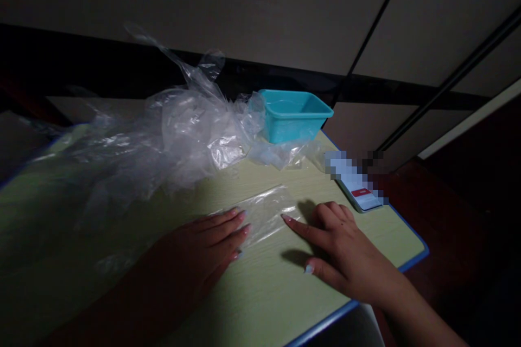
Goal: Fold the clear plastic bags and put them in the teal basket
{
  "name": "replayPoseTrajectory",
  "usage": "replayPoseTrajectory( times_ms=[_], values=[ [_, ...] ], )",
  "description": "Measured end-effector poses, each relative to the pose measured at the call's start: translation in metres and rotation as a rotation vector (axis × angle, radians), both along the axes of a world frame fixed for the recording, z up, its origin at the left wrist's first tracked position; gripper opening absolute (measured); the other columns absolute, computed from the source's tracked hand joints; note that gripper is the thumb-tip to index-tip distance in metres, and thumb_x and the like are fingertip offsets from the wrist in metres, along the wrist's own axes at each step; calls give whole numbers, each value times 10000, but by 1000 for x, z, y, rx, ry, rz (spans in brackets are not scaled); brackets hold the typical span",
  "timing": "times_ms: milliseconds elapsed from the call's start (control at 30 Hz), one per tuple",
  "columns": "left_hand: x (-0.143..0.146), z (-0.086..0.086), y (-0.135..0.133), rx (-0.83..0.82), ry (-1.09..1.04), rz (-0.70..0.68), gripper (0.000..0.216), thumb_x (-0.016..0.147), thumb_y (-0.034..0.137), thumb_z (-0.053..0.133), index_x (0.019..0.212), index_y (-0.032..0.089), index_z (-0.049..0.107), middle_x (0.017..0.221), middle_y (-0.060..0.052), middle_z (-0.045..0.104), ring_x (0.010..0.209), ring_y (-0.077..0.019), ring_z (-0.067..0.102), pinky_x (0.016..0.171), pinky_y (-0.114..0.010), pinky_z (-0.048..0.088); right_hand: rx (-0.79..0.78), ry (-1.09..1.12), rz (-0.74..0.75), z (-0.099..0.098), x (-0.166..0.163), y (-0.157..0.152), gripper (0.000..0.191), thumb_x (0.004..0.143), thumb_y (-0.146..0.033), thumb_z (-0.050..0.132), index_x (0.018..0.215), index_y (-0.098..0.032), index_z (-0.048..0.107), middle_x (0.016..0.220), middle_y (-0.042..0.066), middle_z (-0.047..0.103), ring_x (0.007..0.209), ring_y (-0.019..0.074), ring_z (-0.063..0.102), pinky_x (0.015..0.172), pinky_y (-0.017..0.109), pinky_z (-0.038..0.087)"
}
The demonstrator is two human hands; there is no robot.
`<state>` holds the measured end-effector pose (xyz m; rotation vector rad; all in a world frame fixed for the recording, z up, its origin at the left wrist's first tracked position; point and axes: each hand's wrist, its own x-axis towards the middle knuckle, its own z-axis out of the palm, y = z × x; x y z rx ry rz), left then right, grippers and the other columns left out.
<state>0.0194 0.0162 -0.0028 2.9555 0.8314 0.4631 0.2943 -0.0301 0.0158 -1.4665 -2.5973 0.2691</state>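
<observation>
Head view: clear plastic piece (266,209) lies flat on the near side of the teal tub (299,127), my left hand (203,244) over its left end, fingers slightly parted, my right hand (344,244) with index out at the other end, thumb held apart, nothing pinched. Film looks slick, so it could skid or crease if my left fingers ease off while the index pushes sideways.

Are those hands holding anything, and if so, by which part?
Nothing looks gripped: the left hand lies flat over the clear plastic's left part, while the right hand seems to touch its right part with one fingertip.
</observation>
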Motion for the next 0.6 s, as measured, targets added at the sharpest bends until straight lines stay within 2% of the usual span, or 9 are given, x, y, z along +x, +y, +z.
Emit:
replayPoseTrajectory(
  times_ms=[233,367,600],
  values=[
    [-8,0,6,-105,-22,-45,351,880,232,420,1209,283,532,1290,7,503,1182,-180,464,1011,-322,376,15,-2,-6,-1,0,0,569,838,-561,382,1350,-314,348,901,63,452,826,228,374,736,375,299],
    [-11,3,7,-102,-31,-69,367,873,230,446,1227,303,510,1291,16,501,1182,-185,465,997,-311,390,13,1,-11,-2,0,0,561,836,-555,395,1345,-324,352,916,66,444,841,235,373,742,387,302],
    [-10,0,5,-82,28,-78,368,867,206,448,1222,271,521,1305,-1,487,1206,-191,436,1014,-324,374,16,-4,-15,0,0,-1,558,836,-557,393,1337,-313,372,899,64,448,832,231,379,735,379,307]
  ],
)
